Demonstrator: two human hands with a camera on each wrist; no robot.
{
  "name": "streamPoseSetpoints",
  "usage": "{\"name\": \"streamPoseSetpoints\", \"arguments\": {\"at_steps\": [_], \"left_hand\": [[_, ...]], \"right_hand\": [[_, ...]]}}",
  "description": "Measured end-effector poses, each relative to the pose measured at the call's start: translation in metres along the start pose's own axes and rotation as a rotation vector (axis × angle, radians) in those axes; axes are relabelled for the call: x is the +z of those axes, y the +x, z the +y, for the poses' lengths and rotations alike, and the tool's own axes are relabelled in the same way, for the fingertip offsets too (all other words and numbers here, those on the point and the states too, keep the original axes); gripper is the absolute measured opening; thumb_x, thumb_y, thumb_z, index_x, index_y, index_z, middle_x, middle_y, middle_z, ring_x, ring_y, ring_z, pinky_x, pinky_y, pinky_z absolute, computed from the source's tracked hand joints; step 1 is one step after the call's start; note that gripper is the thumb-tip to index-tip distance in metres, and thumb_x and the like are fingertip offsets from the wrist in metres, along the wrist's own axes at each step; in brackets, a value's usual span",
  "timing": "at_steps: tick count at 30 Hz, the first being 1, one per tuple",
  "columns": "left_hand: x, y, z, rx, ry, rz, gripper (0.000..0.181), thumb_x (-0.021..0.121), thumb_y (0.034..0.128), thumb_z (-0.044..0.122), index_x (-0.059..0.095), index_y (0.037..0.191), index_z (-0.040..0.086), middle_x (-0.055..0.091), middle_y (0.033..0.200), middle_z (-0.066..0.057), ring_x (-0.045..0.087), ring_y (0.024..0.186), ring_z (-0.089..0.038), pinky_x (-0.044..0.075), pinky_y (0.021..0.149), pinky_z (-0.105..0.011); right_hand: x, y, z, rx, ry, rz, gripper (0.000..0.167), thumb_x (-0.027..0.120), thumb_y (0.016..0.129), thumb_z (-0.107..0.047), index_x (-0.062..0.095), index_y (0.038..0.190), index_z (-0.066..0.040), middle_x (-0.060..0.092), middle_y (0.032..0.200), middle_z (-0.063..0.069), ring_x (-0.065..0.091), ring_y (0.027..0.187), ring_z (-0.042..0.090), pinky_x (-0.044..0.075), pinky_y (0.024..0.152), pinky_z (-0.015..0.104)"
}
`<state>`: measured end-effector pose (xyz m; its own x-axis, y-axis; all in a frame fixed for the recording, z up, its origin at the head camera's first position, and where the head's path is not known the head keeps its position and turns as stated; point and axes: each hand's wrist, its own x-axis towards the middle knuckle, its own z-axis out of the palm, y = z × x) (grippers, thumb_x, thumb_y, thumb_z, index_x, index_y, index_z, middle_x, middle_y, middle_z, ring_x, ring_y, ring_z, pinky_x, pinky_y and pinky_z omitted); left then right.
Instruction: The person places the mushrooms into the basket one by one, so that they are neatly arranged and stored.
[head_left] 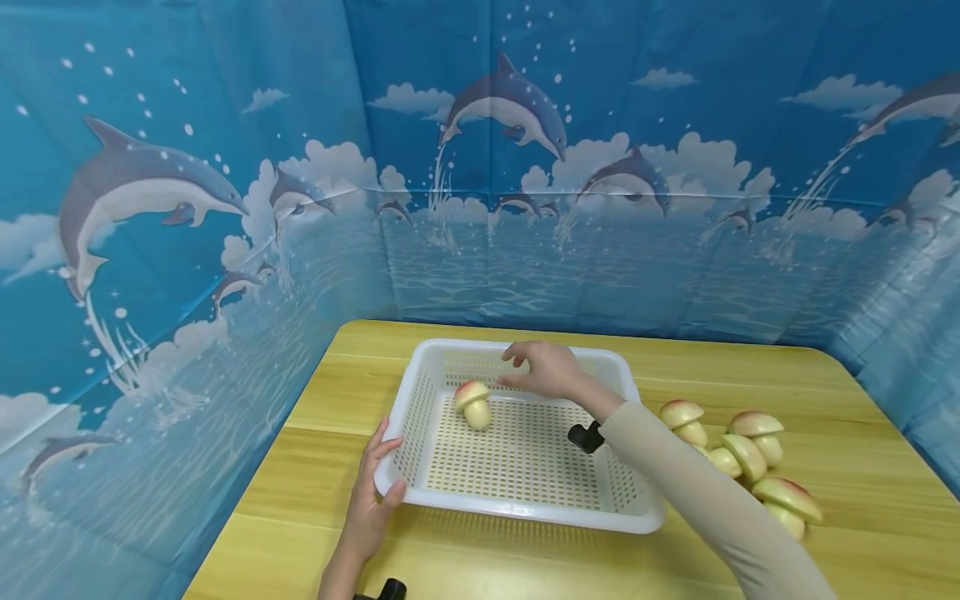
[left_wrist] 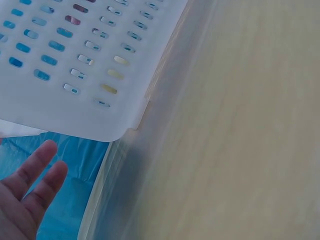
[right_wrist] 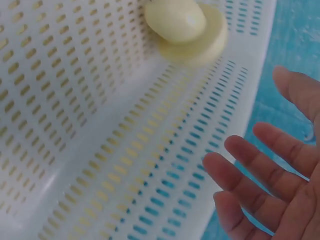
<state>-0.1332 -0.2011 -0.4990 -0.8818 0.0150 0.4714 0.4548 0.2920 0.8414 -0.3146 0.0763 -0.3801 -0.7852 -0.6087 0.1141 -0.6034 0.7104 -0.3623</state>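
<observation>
A white plastic basket (head_left: 517, 504) with slotted walls sits on the table. Inside it, near the left wall, lies a cream mushroom-shaped piece (head_left: 476, 408) with a reddish top. My left hand (head_left: 367, 508) rests at the basket's front left corner, thumb at the rim and fingers extended; two spread fingers (left_wrist: 45, 192) show in the left wrist view. Over the basket's back part is my right hand (head_left: 551, 368), holding nothing, its fingers apart and loosely bent. The right wrist view shows that hand beside the slotted wall, apart from the mushroom-shaped piece (right_wrist: 180, 25).
Several more mushroom-shaped pieces (head_left: 757, 450) lie in a group right of the basket, partly behind my right sleeve (head_left: 697, 492). The yellow wood-grain table (head_left: 300, 467) has a dolphin-printed curtain (head_left: 300, 208) behind it and along the sides.
</observation>
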Motion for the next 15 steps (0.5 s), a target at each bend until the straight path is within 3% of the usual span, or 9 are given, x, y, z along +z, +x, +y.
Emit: {"name": "streamPoseSetpoints", "arguments": {"at_steps": [7,15], "left_hand": [[0.000,0.000,0.000,-0.001,-0.010,0.002,0.051,0.051,0.0868,0.007,0.042,0.137,0.011,0.013,0.157,-0.005,0.022,0.137,-0.029,0.039,0.097,-0.035],[0.001,0.001,0.002,0.002,-0.019,0.007,0.051,0.052,0.0864,0.008,0.042,0.136,0.010,0.013,0.157,-0.003,0.023,0.137,-0.032,0.040,0.096,-0.035]], "right_hand": [[-0.026,-0.027,0.006,-0.001,0.011,0.095,0.042,0.065,0.087,-0.043,0.065,0.116,-0.012,0.066,0.100,0.004,0.056,0.063,0.009,0.045,0.053,0.030],[-0.050,-0.067,0.020,-0.066,0.043,0.246,0.039,0.064,0.089,-0.037,0.065,0.117,-0.010,0.066,0.104,0.008,0.060,0.078,0.017,0.049,0.063,0.034]]}}
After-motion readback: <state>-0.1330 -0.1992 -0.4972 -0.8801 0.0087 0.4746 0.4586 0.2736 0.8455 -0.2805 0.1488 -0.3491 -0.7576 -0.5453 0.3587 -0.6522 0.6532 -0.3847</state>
